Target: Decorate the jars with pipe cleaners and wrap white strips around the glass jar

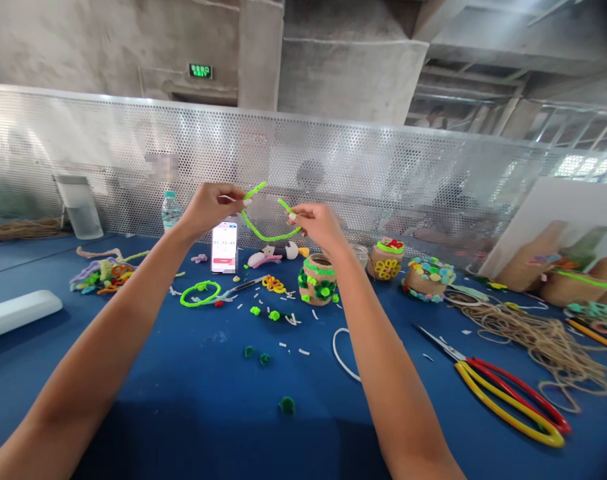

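Note:
A bright green pipe cleaner [270, 238] hangs in a U between my hands, raised above the table. My left hand [214, 203] pinches it close to one end, and a short tip sticks out up to the right. Near the other end, my right hand [317, 223] pinches it too, its tip pointing up left. Below and partly behind my right hand stands a twine-wrapped jar [317, 283] with green pompoms and a green band around its neck. On the table to the left lies a green pipe cleaner ring [200, 294].
Scissors [498, 387] with red and yellow handles lie at right, beside loose twine [528, 333]. Decorated jars [386, 259] stand behind. A phone [224, 247] stands upright near a water bottle [170, 210]. Dark green pompoms [286, 405] and white scraps dot the blue table [183, 393].

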A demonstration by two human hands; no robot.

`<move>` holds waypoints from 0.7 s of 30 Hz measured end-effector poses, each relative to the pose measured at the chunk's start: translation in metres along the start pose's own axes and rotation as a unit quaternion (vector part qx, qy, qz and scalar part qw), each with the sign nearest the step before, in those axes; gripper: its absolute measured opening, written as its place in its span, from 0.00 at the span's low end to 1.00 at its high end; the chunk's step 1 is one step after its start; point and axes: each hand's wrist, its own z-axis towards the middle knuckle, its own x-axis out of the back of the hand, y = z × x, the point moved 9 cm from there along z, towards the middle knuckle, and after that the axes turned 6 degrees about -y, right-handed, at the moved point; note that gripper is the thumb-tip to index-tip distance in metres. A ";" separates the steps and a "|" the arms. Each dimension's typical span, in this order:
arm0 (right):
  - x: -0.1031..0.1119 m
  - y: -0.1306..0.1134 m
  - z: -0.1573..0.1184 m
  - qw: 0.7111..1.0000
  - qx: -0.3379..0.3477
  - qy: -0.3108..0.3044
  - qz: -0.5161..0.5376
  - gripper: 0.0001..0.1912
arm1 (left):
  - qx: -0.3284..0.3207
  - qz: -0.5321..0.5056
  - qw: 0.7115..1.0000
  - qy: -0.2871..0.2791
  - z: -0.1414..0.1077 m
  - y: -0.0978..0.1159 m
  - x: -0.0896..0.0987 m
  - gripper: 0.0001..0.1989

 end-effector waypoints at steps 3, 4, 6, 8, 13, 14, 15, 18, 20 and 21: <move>-0.003 -0.004 -0.002 1.000 0.000 -0.010 -0.014 0.07 | -0.047 0.038 0.997 -0.052 -0.004 0.016 -0.007 0.10; -0.005 -0.006 -0.002 1.000 0.002 -0.017 -0.022 0.07 | -0.058 0.037 0.996 -0.062 -0.006 0.021 -0.009 0.12; -0.010 -0.010 -0.003 0.999 0.006 -0.031 -0.039 0.07 | -0.073 0.020 0.993 -0.087 -0.010 0.031 -0.015 0.18; -0.013 -0.015 -0.004 0.998 0.020 -0.043 -0.049 0.07 | -0.078 0.014 0.989 -0.128 -0.014 0.037 -0.024 0.21; -0.025 -0.025 -0.007 0.994 0.060 -0.093 -0.026 0.09 | -0.072 0.034 0.979 -0.186 -0.016 0.034 -0.039 0.24; -0.027 -0.026 -0.007 0.993 0.061 -0.101 -0.023 0.09 | -0.069 0.038 0.980 -0.184 -0.015 0.032 -0.039 0.21; -0.028 -0.028 -0.008 0.992 0.063 -0.106 -0.024 0.08 | -0.067 0.045 0.980 -0.180 -0.014 0.030 -0.039 0.18; -0.029 -0.034 -0.011 0.989 0.077 -0.120 -0.034 0.07 | -0.081 0.065 0.981 -0.165 -0.011 0.028 -0.038 0.11; -0.031 -0.035 -0.013 0.987 0.078 -0.134 -0.029 0.08 | -0.102 0.090 0.979 -0.153 -0.010 0.028 -0.036 0.10; -0.033 -0.034 -0.013 0.987 0.075 -0.142 -0.018 0.10 | -0.109 0.106 0.977 -0.147 -0.009 0.028 -0.036 0.10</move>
